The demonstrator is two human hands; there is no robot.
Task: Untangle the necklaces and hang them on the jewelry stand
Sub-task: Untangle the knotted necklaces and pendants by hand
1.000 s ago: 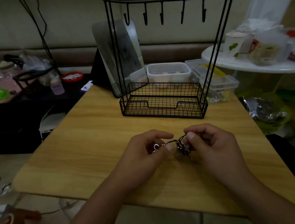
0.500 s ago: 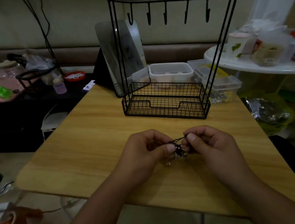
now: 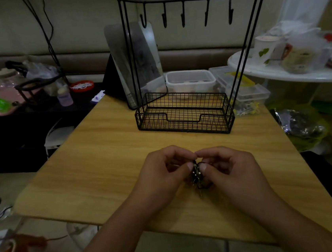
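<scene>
Two hands meet over the near half of the light wooden table (image 3: 94, 154) in the head view. Your left hand (image 3: 162, 174) and your right hand (image 3: 228, 168) both have their fingers curled, and each pinches the small dark tangled bundle of necklaces (image 3: 197, 174) between thumb and fingertips. The forefinger tips of the two hands touch just above the bundle. The bundle sits between the hands, just above the tabletop; whether it touches the wood cannot be told in the dim light. Individual chains cannot be separated by eye.

Beyond the hands, well apart from them, stands the black wire jewelry stand (image 3: 184, 115), upright on the far half of the table. Its base is a mesh basket. Its top bar carries five bare hooks (image 3: 183, 18).

Behind the stand, a tilted rectangular mirror (image 3: 133, 63) leans next to clear plastic lidded containers (image 3: 191, 79). To the right, a round white side table (image 3: 279, 73) holds cups and jars.
</scene>
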